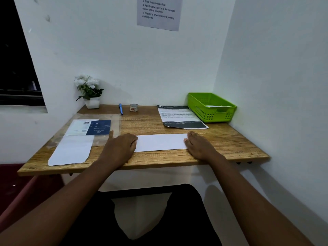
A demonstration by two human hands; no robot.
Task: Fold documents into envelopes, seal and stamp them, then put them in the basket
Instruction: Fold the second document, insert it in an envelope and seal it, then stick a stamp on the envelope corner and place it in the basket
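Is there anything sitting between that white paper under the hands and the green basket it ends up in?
Partly. A printed sheet lies flat on the table between the folded white paper and the green basket, touching the basket's near side. It is flat, so lifting the paper over it should be easy. Nothing upright stands in the way.

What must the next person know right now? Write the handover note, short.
Left hand and right hand: both flat, pressing the ends of the white folded paper at the desk's front edge.
Printed document lies beside the green basket, which already holds something white.
Envelope lies front left; tape roll at the back.
Left: insert, seal, stamp, basket.
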